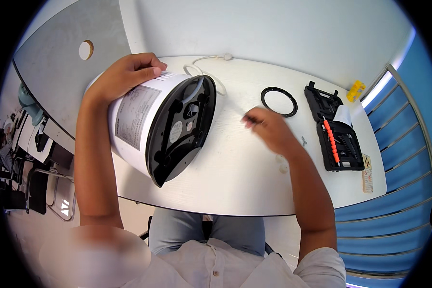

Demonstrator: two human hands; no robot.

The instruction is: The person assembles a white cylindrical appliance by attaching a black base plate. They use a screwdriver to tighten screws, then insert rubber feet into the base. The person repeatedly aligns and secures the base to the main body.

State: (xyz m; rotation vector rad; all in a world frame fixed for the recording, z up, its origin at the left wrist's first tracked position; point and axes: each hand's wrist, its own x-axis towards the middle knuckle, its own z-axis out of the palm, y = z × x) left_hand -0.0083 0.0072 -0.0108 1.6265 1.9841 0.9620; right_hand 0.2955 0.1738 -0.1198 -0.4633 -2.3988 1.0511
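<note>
A white cylindrical appliance (137, 120) lies on its side on the white table (235, 177), its black underside (180, 129) turned toward me. My left hand (127, 72) grips the top of its body and holds it steady. My right hand (269, 127) hovers over the table to the right of the appliance, blurred, fingers curled together; whether it pinches something small I cannot tell. A black ring (279, 101) lies flat just beyond that hand. A white cord (209, 65) runs from the appliance toward the wall.
An open black tool case (335, 129) with an orange-handled screwdriver (330, 140) sits at the right. A small screw (303, 141) lies near it. A yellow object (355, 90) and a remote-like strip (367, 173) are at the table's right edge. Chairs stand at the far left.
</note>
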